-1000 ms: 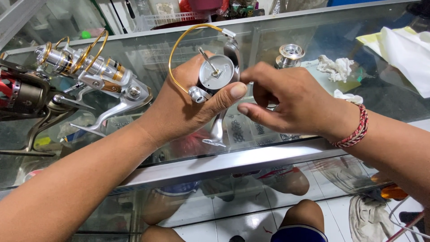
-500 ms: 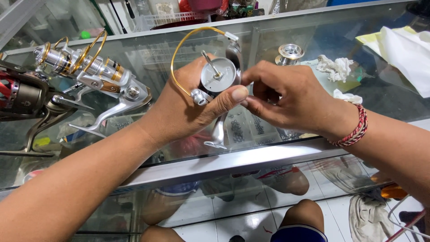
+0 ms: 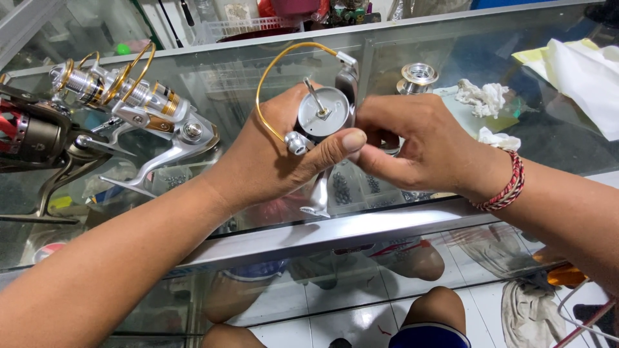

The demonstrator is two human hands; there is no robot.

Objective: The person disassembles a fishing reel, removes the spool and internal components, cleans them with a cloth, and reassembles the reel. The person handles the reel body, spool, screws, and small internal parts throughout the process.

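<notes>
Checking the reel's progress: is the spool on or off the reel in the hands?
Off. The reel in the left hand shows a bare shaft; a silver spool sits apart on the glass counter.

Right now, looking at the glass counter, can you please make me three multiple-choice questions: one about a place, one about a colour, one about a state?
1. Where does the loose metal spool stand?
A. on the glass counter, behind the right hand
B. on the floor tiles
C. inside the left hand

2. What colour is the curved wire bail on the held fishing reel?
A. blue
B. gold
C. black

3. How is the held fishing reel kept?
A. lying alone on the glass
B. hanging from a hook
C. gripped in the left hand, with the right hand touching its side

Answers: 1 A, the spool sits on the glass beyond the right hand's knuckles. 2 B, the wire loop above the left hand is golden yellow. 3 C, the left thumb presses across the reel's front while the right fingers meet it.
</notes>
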